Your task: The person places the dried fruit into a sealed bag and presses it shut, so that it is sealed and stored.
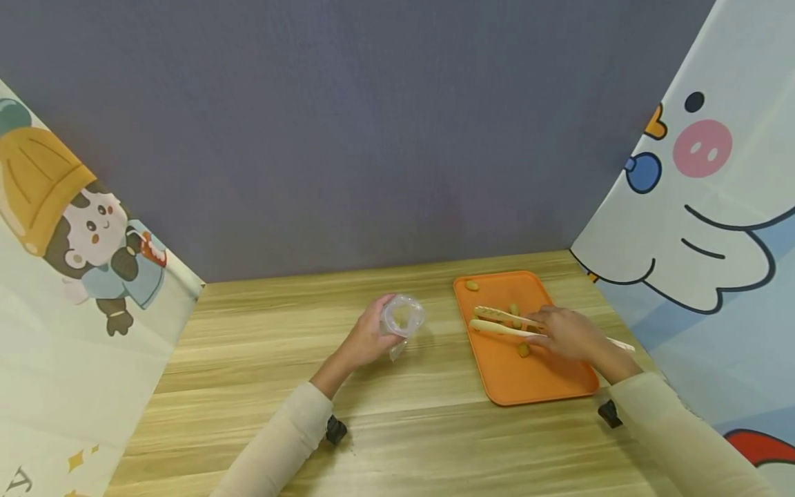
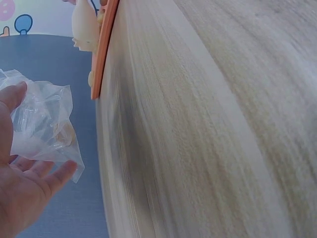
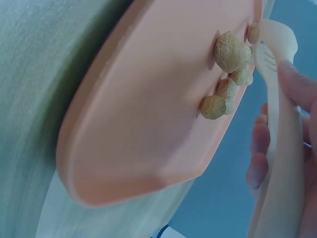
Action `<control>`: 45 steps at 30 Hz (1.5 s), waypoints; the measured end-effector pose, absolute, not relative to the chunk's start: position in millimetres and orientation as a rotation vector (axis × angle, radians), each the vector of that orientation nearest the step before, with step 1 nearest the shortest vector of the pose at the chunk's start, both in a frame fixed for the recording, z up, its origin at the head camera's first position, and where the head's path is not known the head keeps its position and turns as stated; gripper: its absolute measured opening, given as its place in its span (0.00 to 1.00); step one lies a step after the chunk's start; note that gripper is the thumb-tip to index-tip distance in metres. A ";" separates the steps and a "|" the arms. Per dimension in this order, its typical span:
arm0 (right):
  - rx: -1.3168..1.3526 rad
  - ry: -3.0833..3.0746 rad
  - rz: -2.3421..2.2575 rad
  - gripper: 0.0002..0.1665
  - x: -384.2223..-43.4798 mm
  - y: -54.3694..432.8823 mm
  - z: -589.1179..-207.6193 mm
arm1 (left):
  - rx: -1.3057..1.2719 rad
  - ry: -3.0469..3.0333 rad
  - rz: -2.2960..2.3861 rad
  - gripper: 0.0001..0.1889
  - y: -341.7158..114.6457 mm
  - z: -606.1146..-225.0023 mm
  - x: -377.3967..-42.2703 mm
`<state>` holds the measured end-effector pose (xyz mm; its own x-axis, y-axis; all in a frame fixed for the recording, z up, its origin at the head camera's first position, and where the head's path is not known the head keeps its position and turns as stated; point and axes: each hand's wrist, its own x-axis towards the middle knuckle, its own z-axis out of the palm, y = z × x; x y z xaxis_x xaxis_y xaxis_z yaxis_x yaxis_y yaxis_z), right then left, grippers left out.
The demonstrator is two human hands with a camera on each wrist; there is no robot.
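As I log the station from my remote seat, the entries run as follows.

Item: clear plastic bag (image 1: 402, 316), mouth gaping upward, raised above the left half of the table (image 1: 248, 359); something tan shows through its film. Held by the left hand (image 1: 368, 338), thumb on one side and fingers on the other, curled about it.

Item: pale tongs (image 1: 504, 330), one end slotted, the other plain, the two ends apart. Gripped by the right hand (image 1: 571, 335), thumb against one arm, fingers wrapped round the other.

Item: orange tray (image 1: 528, 383), rounded corners, on the right of the table, beneath the tongs.

Item: peanuts (image 3: 229, 52), in shell, on the tray; one in the far left corner, a few near the tongs' ends, one on the near side of the tongs.

Legible writing: a letter "y" (image 1: 21, 480), slanted, low on the left wall panel, beside yellow stars (image 1: 76, 460).

Printed figures: a character in a yellow knit hat (image 1: 43, 179), left panel; a white bird with a pink snout (image 1: 702, 148), right panel.

Backdrop: plain grey-blue partition (image 1: 373, 138).
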<state>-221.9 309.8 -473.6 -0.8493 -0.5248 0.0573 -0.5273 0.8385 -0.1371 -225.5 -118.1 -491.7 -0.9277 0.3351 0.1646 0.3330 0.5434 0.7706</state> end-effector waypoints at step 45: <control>0.862 -2.901 0.150 0.25 -222.9 313.9 -472.5 | 0.642 2.747 1.390 0.46 -118.8 -493.0 -227.2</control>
